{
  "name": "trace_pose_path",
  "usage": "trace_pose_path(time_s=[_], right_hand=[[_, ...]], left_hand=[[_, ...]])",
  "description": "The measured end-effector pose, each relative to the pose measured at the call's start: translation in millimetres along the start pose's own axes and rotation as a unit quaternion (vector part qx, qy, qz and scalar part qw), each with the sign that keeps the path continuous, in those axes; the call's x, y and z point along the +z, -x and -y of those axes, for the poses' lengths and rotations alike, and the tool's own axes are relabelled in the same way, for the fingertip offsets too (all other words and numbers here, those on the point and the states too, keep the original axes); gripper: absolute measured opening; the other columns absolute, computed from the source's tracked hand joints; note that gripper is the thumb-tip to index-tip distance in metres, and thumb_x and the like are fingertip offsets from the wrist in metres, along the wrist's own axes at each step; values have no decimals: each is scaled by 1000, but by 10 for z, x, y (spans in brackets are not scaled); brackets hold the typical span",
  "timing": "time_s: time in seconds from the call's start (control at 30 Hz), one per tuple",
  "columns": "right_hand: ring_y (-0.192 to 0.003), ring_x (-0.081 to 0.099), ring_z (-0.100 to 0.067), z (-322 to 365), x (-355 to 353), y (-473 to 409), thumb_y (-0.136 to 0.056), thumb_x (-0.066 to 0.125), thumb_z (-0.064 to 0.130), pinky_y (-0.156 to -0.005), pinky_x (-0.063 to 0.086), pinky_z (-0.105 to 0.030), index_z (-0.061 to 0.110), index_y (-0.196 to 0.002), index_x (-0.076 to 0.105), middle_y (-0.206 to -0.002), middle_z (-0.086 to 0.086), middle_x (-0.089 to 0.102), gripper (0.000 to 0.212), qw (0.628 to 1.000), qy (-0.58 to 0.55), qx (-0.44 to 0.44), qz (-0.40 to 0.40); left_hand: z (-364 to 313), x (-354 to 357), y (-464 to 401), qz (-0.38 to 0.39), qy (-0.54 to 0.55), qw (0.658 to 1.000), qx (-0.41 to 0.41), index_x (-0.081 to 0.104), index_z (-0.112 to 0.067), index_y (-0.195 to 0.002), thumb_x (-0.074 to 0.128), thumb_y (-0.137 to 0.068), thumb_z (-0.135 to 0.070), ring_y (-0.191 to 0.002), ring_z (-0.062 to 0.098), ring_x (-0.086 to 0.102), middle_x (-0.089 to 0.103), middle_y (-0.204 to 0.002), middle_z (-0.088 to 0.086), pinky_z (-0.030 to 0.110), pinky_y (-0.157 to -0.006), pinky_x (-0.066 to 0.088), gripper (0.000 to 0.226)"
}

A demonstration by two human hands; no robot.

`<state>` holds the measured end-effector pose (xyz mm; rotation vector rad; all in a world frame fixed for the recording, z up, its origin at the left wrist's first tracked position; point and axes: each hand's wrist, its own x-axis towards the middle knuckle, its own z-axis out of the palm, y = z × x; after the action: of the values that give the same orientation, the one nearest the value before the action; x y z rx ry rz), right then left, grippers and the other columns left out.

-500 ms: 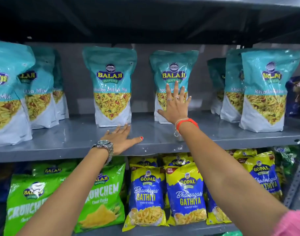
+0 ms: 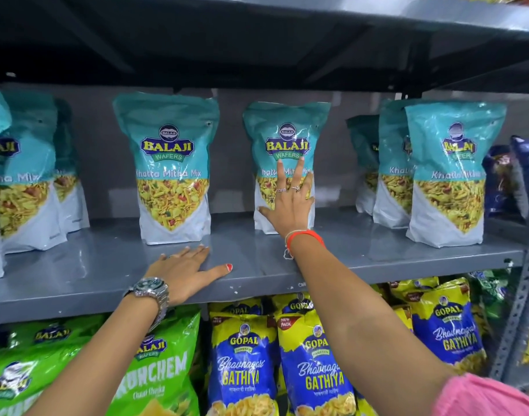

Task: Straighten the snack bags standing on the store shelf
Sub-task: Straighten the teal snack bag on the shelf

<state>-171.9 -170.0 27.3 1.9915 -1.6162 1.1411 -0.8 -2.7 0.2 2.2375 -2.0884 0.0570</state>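
**Right hand flat on the middle bag**

The right hand lies open, fingers spread, palm pressed against the lower front of the middle snack bag; it grips nothing, only touches. That bag stands upright on the grey shelf, set back from the front edge, its long axis running up and down, its printed face turned toward the camera. The bag is straight ahead of the right hand and slightly above the wrist, so any push goes back into the shelf, and a nudge to either side would turn the face. The right hand is clearly the nearer one.

The left hand rests open and flat on the shelf, palm down, just in front of the neighbouring bag to the left but apart from it, holding nothing.

Further out, a cluster of the same bags stands at the right, overlapping one another, and more crowd the left end, partly cut off by the frame edge. The right hand hides the middle bag's lower front, so I cannot tell whether its base sits flat. How deep the shelf runs behind the bags is hard to make out.
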Motion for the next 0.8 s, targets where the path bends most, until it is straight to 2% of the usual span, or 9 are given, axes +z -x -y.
trace_pose_path(time_s=[0.1,0.23,0.5,0.7,0.8], right_hand=[[-142,9,-48,-7,3,-1,-71,76,49,-95,45,-65,30,-150,0,-160,-18,-10,112,1000,-17,4,-7],[-143,11,-46,-13,-28,19,-69,79,44,-94,46,-63,33,-150,7,-160,-16,-6,109,999,-44,17,-18],[-143,12,-43,-118,-191,84,-66,82,41,-98,44,-61,33,-149,12,-160,-14,-5,109,995,-86,3,-40],[-143,12,-43,-122,-376,303,-64,85,39,-94,47,-63,30,-148,17,-160,-15,1,108,992,-111,-4,-57],[-143,11,-42,-126,-481,423,-64,85,38,-95,46,-63,30,-148,17,-160,-13,0,108,991,-117,-1,-61]], left_hand=[[-5,-16,18,4,-1,1000,-3,15,-25,-147,11,-63,-81,-144,13,12,9,-158,-7,42,-117,11,101],[-4,-4,21,-2,-7,1000,1,15,-24,-147,21,-81,-73,-144,14,13,11,-158,-7,42,-117,11,83],[-26,-66,-11,-16,8,1000,1,18,-21,-147,14,-67,-76,-144,16,16,14,-157,-5,43,-117,14,97],[-12,-57,46,-6,17,1000,-7,20,-20,-146,19,-72,-78,-143,18,17,15,-157,-3,44,-117,15,94],[-14,-45,65,-9,20,1000,-9,20,-19,-147,24,-81,-73,-144,18,17,15,-157,-3,43,-117,15,85]])
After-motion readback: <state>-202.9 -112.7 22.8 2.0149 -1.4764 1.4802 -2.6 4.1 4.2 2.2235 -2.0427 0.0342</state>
